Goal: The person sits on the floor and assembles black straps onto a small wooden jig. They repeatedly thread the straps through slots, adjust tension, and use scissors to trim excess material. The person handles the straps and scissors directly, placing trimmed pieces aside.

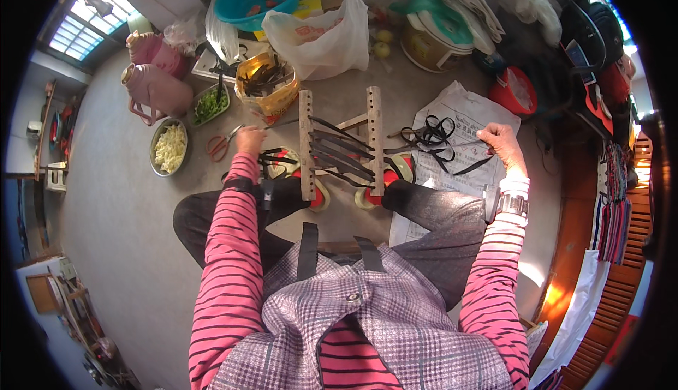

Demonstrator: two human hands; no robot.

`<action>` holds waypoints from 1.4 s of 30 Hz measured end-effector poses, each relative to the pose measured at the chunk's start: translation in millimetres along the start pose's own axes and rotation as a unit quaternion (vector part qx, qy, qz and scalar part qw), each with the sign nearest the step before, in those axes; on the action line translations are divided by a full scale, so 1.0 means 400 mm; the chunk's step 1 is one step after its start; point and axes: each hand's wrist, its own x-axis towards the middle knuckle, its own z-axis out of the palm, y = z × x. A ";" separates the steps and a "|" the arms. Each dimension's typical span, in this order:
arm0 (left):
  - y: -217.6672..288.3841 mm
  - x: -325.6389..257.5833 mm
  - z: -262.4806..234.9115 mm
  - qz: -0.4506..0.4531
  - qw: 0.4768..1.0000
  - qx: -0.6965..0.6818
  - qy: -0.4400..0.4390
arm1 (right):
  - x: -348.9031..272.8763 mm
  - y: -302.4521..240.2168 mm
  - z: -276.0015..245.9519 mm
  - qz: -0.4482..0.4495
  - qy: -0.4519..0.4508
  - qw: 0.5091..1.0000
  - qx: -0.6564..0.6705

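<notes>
- Biggest bit here is the printed white sheet point(462, 109), spread on the floor by the right leg. Dark lettering in two scripts, part of it tucked under the leg. Looks thin and creasy.
- White plastic bag point(321, 51) up top: red print, too crumpled for me to make out.
- Wooden frame point(306, 146) sits between the feet, two uprights with rows of holes and dark strips point(342, 153) strung across. No label that I can see. I'd guess stiff and fairly light; grab it by the uprights so the strips don't get dragged.
- Gold bag point(280, 102) stuffed with dark strips, some reddish print low down, not readable from here.
- Loose black strap point(432, 133) lies in loops on the sheet. Reckon it's light, bendy, maybe a bit slick and springy, so pinch it flat near an end.
- Right hand point(504, 146): over the sheet, fingertips drawn together, a strap tail running up to it. Can't tell if it's gripped.
- Left hand point(251, 140): fingers half curled left of the frame; can't tell what's in it.
- Red-handled scissors point(217, 150): just beside that hand.
</notes>
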 end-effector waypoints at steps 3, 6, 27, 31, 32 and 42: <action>-0.168 -0.011 -0.053 -0.088 0.929 0.354 -0.058 | -0.007 -0.001 -0.001 0.012 0.008 1.000 -0.010; -0.266 -0.053 -0.119 -0.419 0.901 -0.058 0.097 | -0.011 -0.009 -0.004 0.014 0.007 1.000 -0.016; 0.296 0.013 0.016 -0.160 0.908 -0.383 -0.061 | 0.007 -0.047 0.019 -0.017 0.012 0.999 0.025; 0.222 0.009 0.022 -0.142 0.939 -0.312 -0.003 | 0.003 -0.043 0.016 0.001 0.015 1.000 0.010; 0.191 0.017 0.027 -0.141 0.954 -0.264 0.014 | 0.002 -0.042 0.013 0.008 0.016 1.000 0.010; -0.293 -0.007 -0.230 -0.439 0.887 -0.044 0.135 | -0.003 -0.028 0.006 0.046 0.010 0.999 -0.002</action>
